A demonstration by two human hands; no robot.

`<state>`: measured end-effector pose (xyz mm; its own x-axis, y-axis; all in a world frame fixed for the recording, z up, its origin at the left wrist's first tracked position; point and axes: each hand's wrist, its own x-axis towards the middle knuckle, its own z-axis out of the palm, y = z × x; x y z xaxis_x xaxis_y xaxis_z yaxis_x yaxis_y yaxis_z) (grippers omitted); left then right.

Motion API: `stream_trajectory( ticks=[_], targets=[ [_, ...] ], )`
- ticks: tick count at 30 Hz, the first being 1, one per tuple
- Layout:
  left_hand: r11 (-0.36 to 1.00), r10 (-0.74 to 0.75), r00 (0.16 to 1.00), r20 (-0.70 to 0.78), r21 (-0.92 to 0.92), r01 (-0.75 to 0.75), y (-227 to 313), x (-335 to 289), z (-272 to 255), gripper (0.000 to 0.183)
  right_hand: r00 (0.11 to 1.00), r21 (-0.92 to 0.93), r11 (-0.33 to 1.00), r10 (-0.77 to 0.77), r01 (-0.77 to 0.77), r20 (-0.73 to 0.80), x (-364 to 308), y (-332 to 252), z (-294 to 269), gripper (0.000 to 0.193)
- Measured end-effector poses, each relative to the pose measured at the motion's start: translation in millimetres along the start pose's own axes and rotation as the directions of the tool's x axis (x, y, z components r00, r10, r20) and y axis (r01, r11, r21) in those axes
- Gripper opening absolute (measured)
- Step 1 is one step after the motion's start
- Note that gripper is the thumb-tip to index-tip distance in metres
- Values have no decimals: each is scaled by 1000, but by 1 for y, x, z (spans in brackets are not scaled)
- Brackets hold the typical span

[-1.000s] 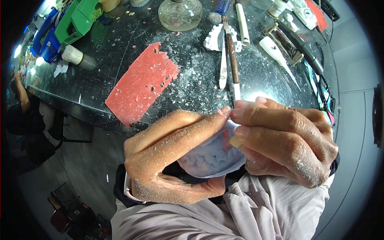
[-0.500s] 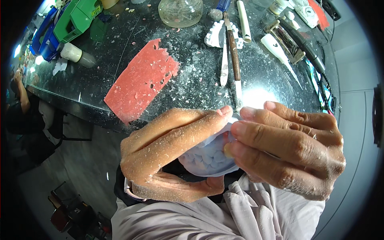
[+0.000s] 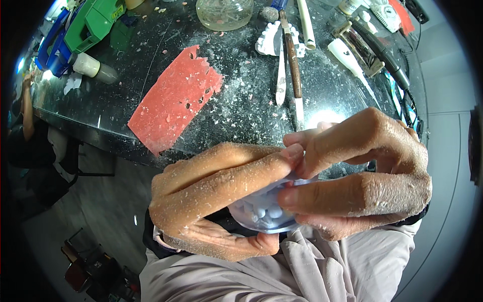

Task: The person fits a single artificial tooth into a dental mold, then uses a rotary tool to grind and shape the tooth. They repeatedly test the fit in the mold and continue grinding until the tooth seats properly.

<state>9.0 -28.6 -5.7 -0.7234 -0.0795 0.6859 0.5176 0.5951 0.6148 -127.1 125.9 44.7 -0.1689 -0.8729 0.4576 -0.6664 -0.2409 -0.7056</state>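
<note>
Above my lap I hold a pale blue dental model, with rounded tooth-like bumps on its visible side. My left hand is closed round its left side, the fingers across the top and the thumb at the lower edge. From the right, my right hand grips it with bent fingers, the fingertips meeting those of the left hand at the upper edge. A small pink spot shows beside the right fingertips. Fingers hide most of the model's upper and right parts. Powder and crumbs cling to both hands.
Across the dusty black bench lie a torn pink wax sheet, a brown-handled knife, a metal spatula and a white dental cast. Farther back stand a glass jar and green bin. Another person's arm shows far left.
My right hand's fingers have shifted and bent more, with the index knuckle raised. The dental model has tilted and moved slightly lower. My left hand keeps its hold.
</note>
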Motion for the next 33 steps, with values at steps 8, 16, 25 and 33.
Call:
stream_trajectory(
  ticks=[8,16,25,33],
  targets=[
    [959,-216,976,36,-180,219,12,2,-5,50,994,-63,994,-96,92,-56,-3,6,1,21],
    [973,-116,993,-30,-205,108,2,-3,0,50,970,-303,922,-235,242,61,1,-7,-8,20],
    [977,4,993,-115,-210,-28,-12,-7,13,50,979,-397,903,-197,164,-44,-9,-7,4,14],
    [969,98,980,-173,-208,-134,-22,-20,19,49,985,-151,982,-128,111,-114,-3,-1,4,11]
  ],
)
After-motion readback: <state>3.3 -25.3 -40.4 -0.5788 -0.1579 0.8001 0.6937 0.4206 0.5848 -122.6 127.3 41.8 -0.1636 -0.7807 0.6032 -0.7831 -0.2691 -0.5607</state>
